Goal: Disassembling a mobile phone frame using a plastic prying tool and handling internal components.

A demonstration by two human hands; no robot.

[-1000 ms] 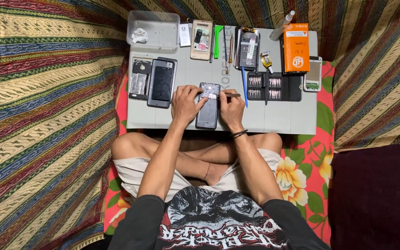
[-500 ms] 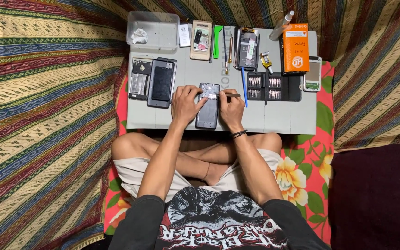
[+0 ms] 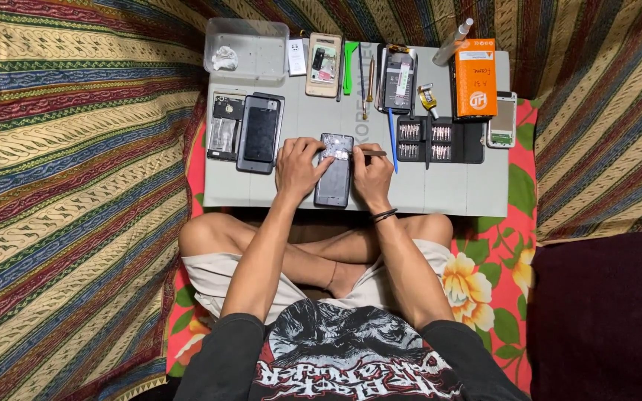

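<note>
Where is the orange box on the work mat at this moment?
In the head view, the orange box lies at the far right of the grey mat, just above the black bit set and beside a white phone.

A count of what we see on the grey tabletop (image 3: 455, 197)

We count two hands, the left hand (image 3: 299, 167) and the right hand (image 3: 372, 177), at one opened grey phone (image 3: 334, 182) near the middle. At nine o'clock from it lie two dark phone parts, a back frame (image 3: 222, 128) and a black panel (image 3: 261, 134). Toward twelve o'clock we count one clear plastic tray (image 3: 250, 46), one phone with its back off (image 3: 322, 65), one green pry tool (image 3: 349, 65) and one more opened device (image 3: 397, 80). At two o'clock: one black screwdriver-bit case (image 3: 440, 141), one orange box (image 3: 475, 78), one white phone (image 3: 502, 120) and one small bottle (image 3: 455, 41).
</note>
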